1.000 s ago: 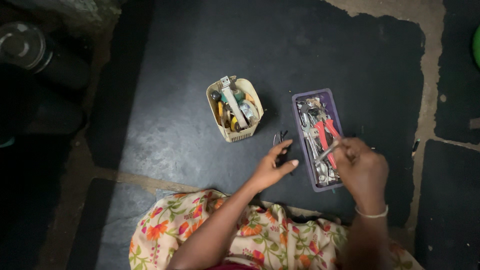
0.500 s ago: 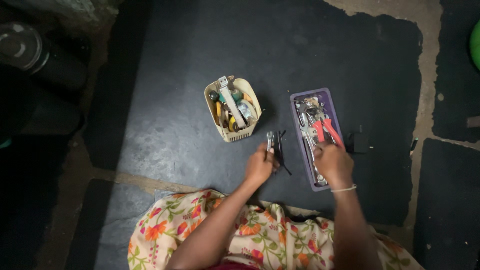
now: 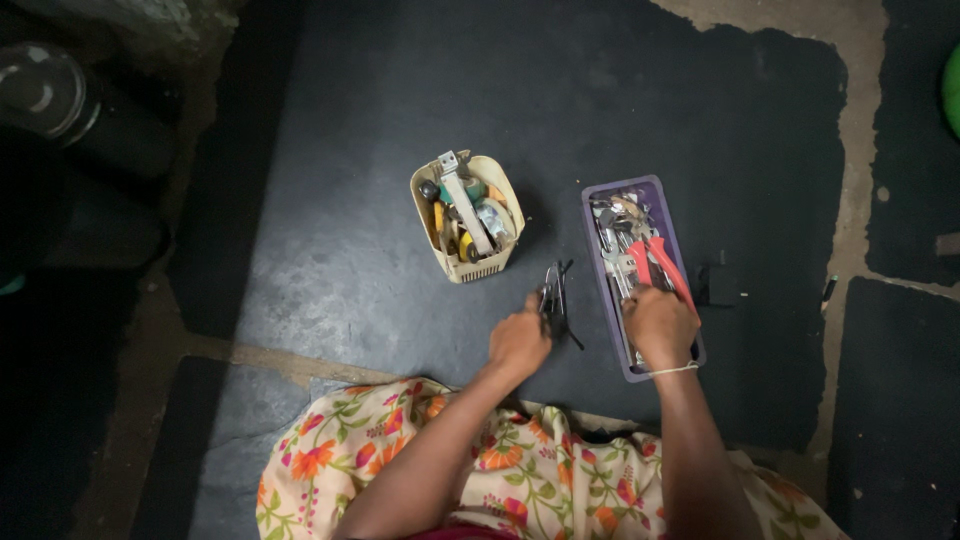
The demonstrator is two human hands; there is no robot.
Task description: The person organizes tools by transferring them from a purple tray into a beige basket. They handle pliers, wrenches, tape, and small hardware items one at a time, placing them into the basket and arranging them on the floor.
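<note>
Across the middle of the frame lies a large dark rubber mat (image 3: 380, 200), spread over a rough floor (image 3: 860, 130) whose pale strips show at the right and lower left. At the bottom centre, a floral cloth (image 3: 500, 470) in cream, orange and green covers the person's lap, and both bare forearms reach up from it onto the mat.

Right of centre stands a long purple tray (image 3: 662, 205), packed with metal spanners and a pair of red-handled pliers (image 3: 660, 262) lying slantwise across them. The right hand (image 3: 660, 325) rests knuckles-up over the near end of this tray, fingers curled down among the tools; whether it grips anything cannot be told. A thin bangle (image 3: 672, 370) circles its wrist.

Left of the tray, just above centre, sits a cream slotted basket (image 3: 490, 265), crowded with upright tools, among them a grey metal bar and yellow handles.

Between basket and tray, the left hand (image 3: 520, 338) is closed around the near end of a small metal spanner (image 3: 547, 296), whose head points toward the top of the frame. Touching it on the mat lies a bundle of thin black ties (image 3: 563, 300).

Just right of the tray, a small black block (image 3: 722, 285) lies on the mat.
</note>
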